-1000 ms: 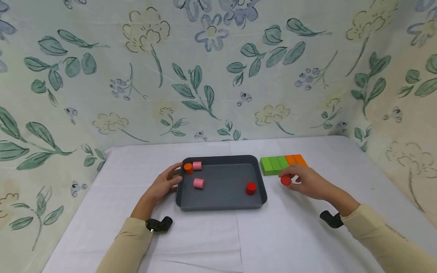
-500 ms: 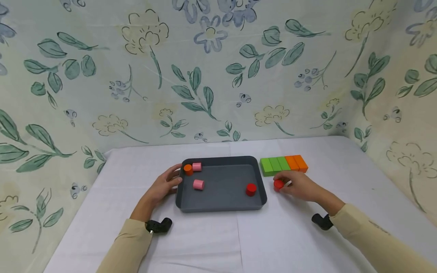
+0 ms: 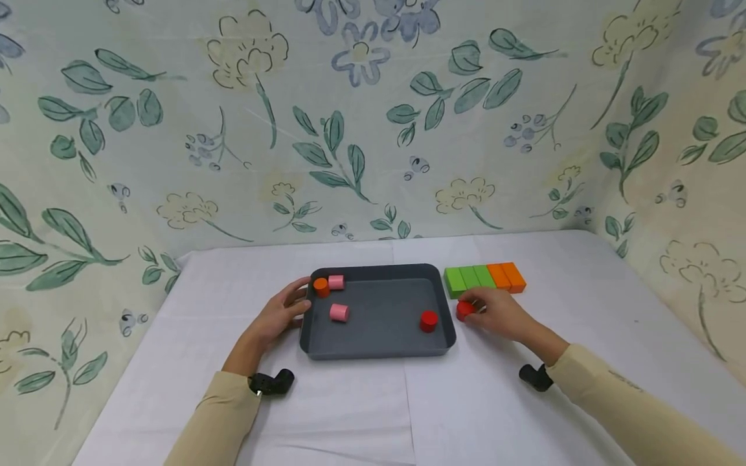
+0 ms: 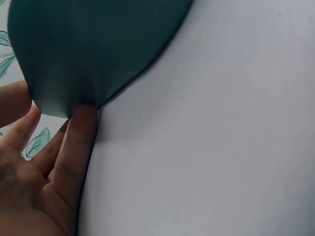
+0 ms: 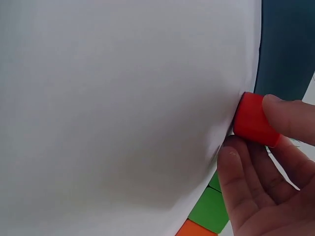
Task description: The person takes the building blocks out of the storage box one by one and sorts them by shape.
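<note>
My left hand (image 3: 282, 315) rests against the left side of the grey tray (image 3: 373, 354), fingers fairly straight; the left wrist view shows fingertips touching the tray's outer wall (image 4: 93, 54). My right hand (image 3: 500, 314) pinches a red cylinder block (image 3: 464, 310) between thumb and fingers, just outside the tray's right wall. The right wrist view shows that red block (image 5: 255, 120) close up. Inside the tray, another red cylinder (image 3: 428, 321) stands near the right side. An orange cylinder (image 3: 322, 288) and two pink cylinders (image 3: 339, 313) are toward the left.
Behind the right hand, green blocks (image 3: 469, 278) and orange blocks (image 3: 507, 277) form a tight row on the white tablecloth (image 3: 350, 414). A floral cloth (image 3: 373, 116) hangs behind the table. Each wrist wears a black camera mount (image 3: 271, 382).
My right hand has moved left with the red cylinder, from in front of the block row to beside the tray's right wall. The left hand and the tray stay put.
</note>
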### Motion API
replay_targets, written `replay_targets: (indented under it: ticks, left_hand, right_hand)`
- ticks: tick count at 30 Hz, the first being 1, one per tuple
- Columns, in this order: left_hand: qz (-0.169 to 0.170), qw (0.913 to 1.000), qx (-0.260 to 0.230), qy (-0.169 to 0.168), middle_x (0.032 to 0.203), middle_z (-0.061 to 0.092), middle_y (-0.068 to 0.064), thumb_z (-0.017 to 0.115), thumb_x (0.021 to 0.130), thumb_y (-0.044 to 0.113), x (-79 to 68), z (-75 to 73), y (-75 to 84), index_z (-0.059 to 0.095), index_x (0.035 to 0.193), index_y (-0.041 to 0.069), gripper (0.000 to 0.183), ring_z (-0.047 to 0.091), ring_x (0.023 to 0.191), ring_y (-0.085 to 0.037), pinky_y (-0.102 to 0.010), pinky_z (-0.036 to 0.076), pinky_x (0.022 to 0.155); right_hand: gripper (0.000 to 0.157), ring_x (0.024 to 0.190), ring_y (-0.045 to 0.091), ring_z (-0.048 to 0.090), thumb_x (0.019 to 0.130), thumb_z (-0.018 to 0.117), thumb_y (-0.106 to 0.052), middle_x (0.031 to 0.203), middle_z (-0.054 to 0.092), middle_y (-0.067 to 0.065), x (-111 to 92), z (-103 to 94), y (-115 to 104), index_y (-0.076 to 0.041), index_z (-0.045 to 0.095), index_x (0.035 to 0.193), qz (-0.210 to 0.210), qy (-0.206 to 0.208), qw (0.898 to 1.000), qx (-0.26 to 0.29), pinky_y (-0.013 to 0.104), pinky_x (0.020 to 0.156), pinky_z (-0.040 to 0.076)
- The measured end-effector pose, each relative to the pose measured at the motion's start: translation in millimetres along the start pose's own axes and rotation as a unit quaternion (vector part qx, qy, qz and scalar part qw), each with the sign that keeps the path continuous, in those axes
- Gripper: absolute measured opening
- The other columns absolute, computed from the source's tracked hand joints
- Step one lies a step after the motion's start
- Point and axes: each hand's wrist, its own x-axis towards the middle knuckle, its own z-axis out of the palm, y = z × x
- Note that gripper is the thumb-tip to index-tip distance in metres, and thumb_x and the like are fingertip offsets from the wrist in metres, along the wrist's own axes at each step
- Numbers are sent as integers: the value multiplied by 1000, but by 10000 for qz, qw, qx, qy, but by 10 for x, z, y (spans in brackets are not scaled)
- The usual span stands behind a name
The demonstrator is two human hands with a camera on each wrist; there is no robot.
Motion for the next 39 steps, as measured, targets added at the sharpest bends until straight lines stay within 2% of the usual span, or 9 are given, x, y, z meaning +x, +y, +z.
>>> replay_targets:
  ticks: [8, 23, 30, 35, 39]
  left_hand:
    - [-33, 10000, 57, 2, 164, 27, -16, 57, 100, 24, -22, -3, 11, 29, 156, 29, 63, 38, 144, -40, -56, 43, 111]
    - [-62, 9999, 142, 72, 164, 27, -17, 57, 100, 24, -32, 1, 47, 28, 156, 29, 63, 36, 146, -39, -56, 42, 112]
    - [-4, 9998, 201, 19, 164, 25, -17, 56, 100, 24, -31, -13, 53, 28, 156, 29, 63, 34, 147, -39, -56, 42, 112]
    - [10, 9998, 175, -48, 165, 25, -15, 56, 100, 25, -38, 1, 43, 29, 156, 31, 63, 36, 146, -38, -53, 45, 111]
    - [43, 9998, 171, -62, 165, 24, -14, 56, 100, 25, -45, 17, 49, 28, 156, 31, 63, 36, 146, -38, -53, 45, 110]
  right_hand:
    - [32, 93, 23, 66, 85, 72, -4, 108, 71, 13, 18, 27, -4, -1, 68, 117, 27, 52, 10000, -77, 44, 87, 59]
    - [30, 93, 22, 64, 85, 72, -6, 103, 71, 11, 46, 25, 2, -2, 68, 114, 270, -16, 9996, 53, 43, 88, 58]
    - [34, 95, 24, 64, 85, 71, -2, 106, 71, 13, 17, 25, -12, 0, 65, 119, 119, -27, 9999, 105, 44, 89, 58]
    - [44, 100, 26, 64, 87, 71, -6, 115, 69, 13, -63, -39, -52, -2, 59, 130, 65, -67, 9998, -162, 44, 88, 58]
    - [50, 104, 29, 64, 86, 73, -9, 124, 67, 15, -158, -136, -122, -5, 57, 133, 32, 161, 9975, -682, 46, 88, 58]
